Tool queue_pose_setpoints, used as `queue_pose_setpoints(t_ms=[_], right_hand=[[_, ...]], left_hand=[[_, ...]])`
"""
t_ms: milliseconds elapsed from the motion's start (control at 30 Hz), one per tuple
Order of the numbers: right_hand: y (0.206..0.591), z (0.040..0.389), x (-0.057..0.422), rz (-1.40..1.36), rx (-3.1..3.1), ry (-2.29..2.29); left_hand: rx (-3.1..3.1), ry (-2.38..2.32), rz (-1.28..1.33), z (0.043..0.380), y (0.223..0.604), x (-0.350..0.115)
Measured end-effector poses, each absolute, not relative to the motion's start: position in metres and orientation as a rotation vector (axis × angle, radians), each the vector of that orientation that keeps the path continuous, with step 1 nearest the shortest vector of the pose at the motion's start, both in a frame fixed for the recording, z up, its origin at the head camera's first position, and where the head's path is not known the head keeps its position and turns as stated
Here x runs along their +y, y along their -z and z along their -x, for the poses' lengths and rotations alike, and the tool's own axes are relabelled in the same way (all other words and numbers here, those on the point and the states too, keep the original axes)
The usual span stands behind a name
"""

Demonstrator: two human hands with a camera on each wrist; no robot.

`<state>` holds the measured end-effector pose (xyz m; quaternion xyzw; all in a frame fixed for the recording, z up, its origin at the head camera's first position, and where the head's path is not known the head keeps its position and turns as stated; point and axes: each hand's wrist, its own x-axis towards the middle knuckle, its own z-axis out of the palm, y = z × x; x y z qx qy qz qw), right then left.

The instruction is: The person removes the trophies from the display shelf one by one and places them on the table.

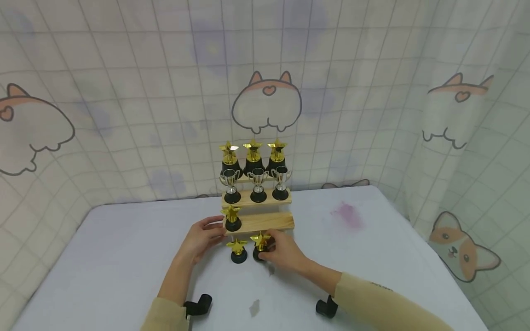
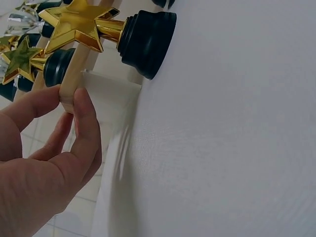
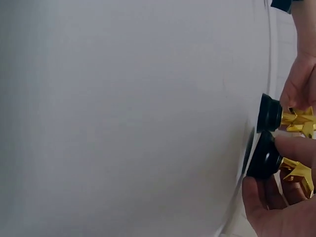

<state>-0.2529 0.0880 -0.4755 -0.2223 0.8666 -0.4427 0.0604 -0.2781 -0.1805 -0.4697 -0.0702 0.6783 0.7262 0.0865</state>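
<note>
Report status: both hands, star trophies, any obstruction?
Left hand pinching front wooden board at its end. Right hand gripping one star trophy by its base. Second star trophy beside it; no obstruction seen.

The stars (image 2: 76,24) look glossy metallic gold, the shelf (image 1: 265,221) smooth wood, the tabletop (image 1: 124,262) matt.

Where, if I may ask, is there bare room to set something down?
Free: the lowest shelf, right of its lone trophy; the table left of the left hand and right of the shelves. Crowded: both upper shelves, and in front, where the right hand grips one trophy beside another.
</note>
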Motion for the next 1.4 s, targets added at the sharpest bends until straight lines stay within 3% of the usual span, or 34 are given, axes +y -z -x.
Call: queue_pose_setpoints(t_ms=[1067, 1400], right_hand=[[0.463, 0.248, 0.092, 0.719, 2.755, 1.175], [0.440, 0.259, 0.110, 0.911, 2.802, 1.302]], left_hand=[[1.998, -2.170, 0.226, 0.276, 0.469, -0.181], [2.019, -2.172, 0.221, 0.277, 0.467, -0.182]])
